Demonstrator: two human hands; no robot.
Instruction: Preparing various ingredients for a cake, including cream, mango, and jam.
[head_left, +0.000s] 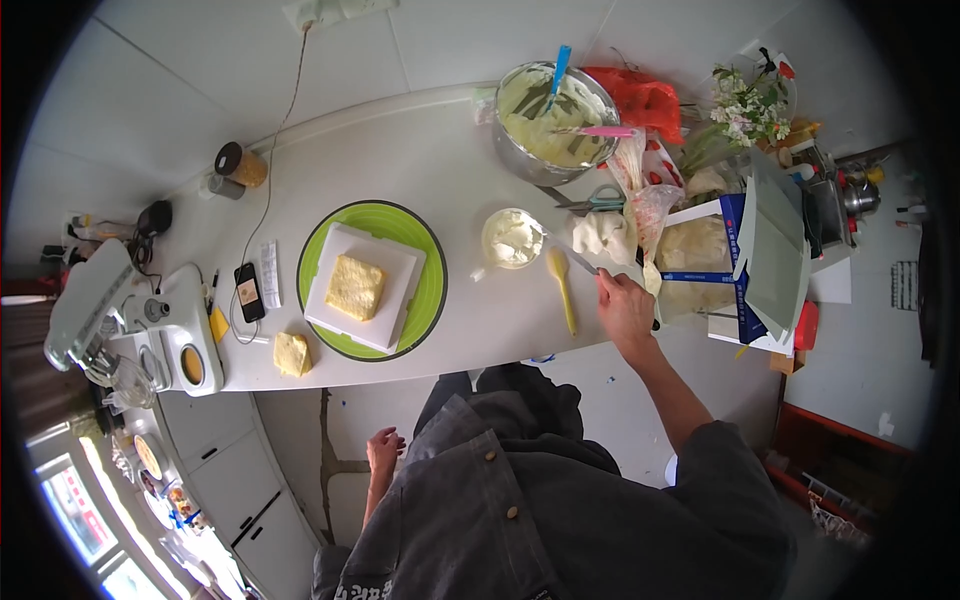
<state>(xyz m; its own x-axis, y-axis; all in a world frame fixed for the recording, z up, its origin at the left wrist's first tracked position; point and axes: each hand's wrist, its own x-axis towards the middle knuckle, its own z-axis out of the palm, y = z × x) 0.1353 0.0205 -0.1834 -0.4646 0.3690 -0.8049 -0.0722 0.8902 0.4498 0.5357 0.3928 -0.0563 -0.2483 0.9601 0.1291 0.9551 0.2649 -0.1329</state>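
Note:
My right hand grips the dark handle of a palette knife. Its thin blade points left, the tip at the rim of a cup of white cream. Below the blade lies a yellow spatula on the white countertop. My left hand hangs below the counter edge, holding nothing, fingers loosely curled. Further left, a square sponge cake layer sits on a white square board, tilted on a green round turntable. A smaller piece of cake rests directly on the counter.
A metal bowl of pale cream holds blue and pink spatulas. Scissors, a white lump, plastic bags and an open box crowd the right. Leftward are a phone, its cable, jars and a stand mixer.

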